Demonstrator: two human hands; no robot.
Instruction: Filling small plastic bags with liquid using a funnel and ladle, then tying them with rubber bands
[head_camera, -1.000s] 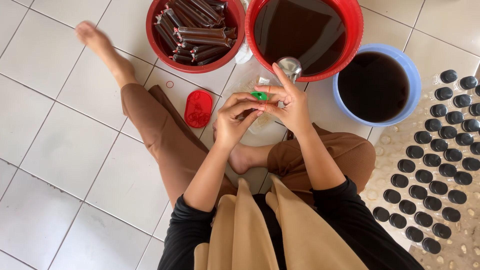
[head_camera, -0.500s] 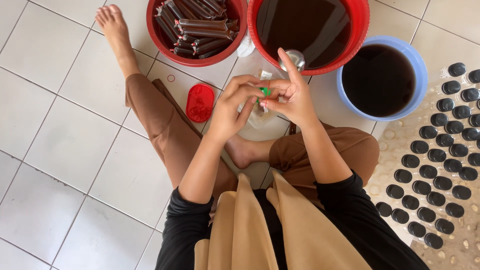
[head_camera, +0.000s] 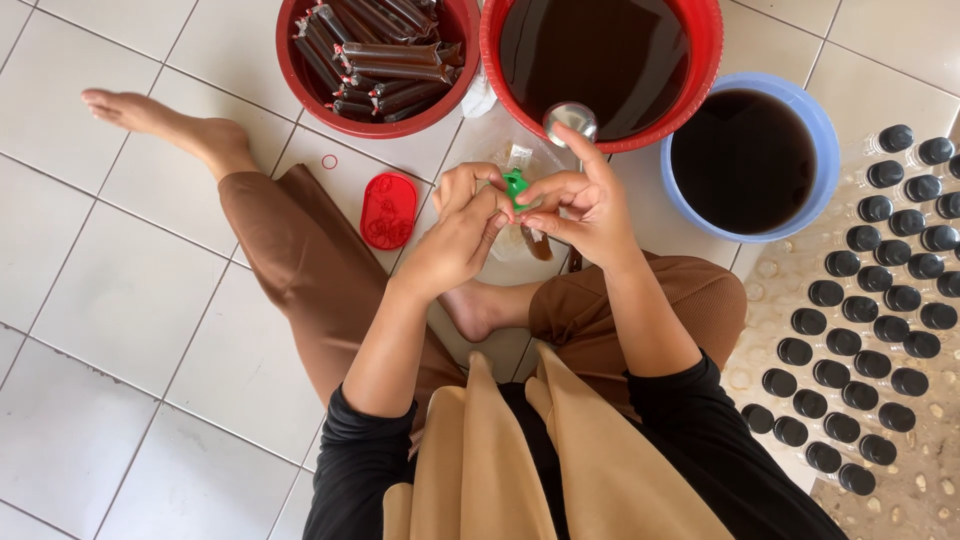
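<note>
Both hands, left hand (head_camera: 462, 222) and right hand (head_camera: 585, 205), pinch closed on a small green funnel (head_camera: 515, 185) atop a filled plastic pouch (head_camera: 530, 238), just below the red basin (head_camera: 600, 60); soft, slippery, probably best gripped at its neck.

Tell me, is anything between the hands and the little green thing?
No. Both the left hand and right hand already pinch the green piece with their fingertips, so nothing sits between them.

Glossy plastic red basin (head_camera: 700, 60) and blue basin (head_camera: 815, 125); shiny metal ladle (head_camera: 570, 120); smooth glazed floor tiles (head_camera: 110, 300); clear plastic tubes (head_camera: 390, 55); matt cloth trousers (head_camera: 300, 270).
</note>
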